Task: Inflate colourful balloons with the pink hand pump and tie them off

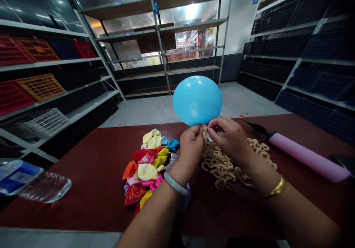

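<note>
A blown-up blue balloon (197, 100) stands above my two hands, its neck hidden by my fingers. My left hand (190, 148) is closed, thumb and fingers pinched at the balloon's base. Beside it my right hand (231, 138) is closed too, its fingertips pinched on a tan loop (205, 134) just under the balloon. Below and behind the right hand lies a heap of tan rubbery loops (219, 163). Left of my left hand is a pile of limp balloons (146, 159) in red, yellow, cream, pink, orange and blue, some printed.
A pink hand pump (307, 155) with a black nozzle lies at the right of the dark red table (91, 166). At the left a clear plastic bottle (47, 185) rests on its side. Beyond stand metal shelves (166, 74) and racks with plastic crates (41, 87).
</note>
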Motion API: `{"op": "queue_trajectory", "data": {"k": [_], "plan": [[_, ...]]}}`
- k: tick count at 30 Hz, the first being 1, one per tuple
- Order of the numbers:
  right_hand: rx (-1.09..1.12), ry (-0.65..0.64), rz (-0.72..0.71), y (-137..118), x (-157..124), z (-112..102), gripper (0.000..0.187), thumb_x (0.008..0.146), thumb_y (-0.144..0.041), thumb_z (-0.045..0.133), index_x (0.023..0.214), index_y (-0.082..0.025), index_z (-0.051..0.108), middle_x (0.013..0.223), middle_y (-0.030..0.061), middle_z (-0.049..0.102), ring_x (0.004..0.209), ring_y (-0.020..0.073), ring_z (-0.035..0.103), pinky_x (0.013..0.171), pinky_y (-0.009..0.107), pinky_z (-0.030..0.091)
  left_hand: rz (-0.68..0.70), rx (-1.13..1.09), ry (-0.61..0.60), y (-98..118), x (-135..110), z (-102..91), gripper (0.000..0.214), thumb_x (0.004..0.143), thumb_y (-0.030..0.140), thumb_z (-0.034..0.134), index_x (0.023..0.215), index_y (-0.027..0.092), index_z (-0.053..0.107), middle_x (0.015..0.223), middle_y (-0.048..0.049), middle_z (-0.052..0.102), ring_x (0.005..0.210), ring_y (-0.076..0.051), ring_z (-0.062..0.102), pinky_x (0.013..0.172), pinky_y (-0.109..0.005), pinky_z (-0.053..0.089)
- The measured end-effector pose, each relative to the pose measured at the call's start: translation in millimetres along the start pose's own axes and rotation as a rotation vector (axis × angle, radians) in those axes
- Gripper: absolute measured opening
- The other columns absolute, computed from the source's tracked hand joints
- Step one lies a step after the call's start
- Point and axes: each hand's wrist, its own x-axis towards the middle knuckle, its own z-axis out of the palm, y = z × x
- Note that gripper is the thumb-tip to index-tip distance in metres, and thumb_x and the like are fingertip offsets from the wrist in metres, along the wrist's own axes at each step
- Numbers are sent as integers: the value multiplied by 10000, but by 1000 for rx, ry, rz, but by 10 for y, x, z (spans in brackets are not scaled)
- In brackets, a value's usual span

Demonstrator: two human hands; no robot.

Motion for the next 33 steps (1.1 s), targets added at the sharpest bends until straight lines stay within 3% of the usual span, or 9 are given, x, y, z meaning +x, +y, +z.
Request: {"op": "queue_trajectory", "data": {"k": [4,9,21,25,30,33], "plan": [[-127,69,-13,-23,-51,33,44,862,-202,601,824,-204,578,801,44,626,775,200,584,734,341,446,-23,-82,-42,-8,3,34,241,910,335,591,820,180,752,744,-13,674,690,-144,545,658,-245,410],[-198,96,-36,-37,-71,30,63,858,-186,603,803,-199,576,790,48,622,772,209,584,738,351,449,93,66,-74,-72,28,-10,245,920,327,581,808,178,739,769,-29,696,714,-153,580,689,-258,441],[-38,15,43,35,-15,-38,27,853,-204,620,827,-198,624,812,39,641,756,184,598,704,328,468,204,303,-115,-18,51,-40,271,958,330,528,845,175,720,792,-77,714,717,-177,615,672,-280,437],[-58,64,46,-4,-33,-25,27,826,-180,618,832,-192,595,820,41,616,746,184,585,700,339,473,220,317,-132,-7,48,-36,241,957,302,521,899,193,727,870,-80,737,769,-184,639,703,-279,438],[-37,97,-57,-19,-69,20,18,881,-213,606,869,-201,602,873,60,642,841,209,602,767,364,492,181,309,-82,-11,31,-43,275,962,329,509,818,182,691,758,-53,686,692,-164,589,657,-270,396],[-6,59,-137,-2,-64,25,79,939,-222,548,918,-206,623,949,73,666,905,212,611,824,372,490,114,133,-53,-19,24,-33,286,954,358,525,773,178,652,681,-15,615,653,-142,541,631,-254,386]]}}
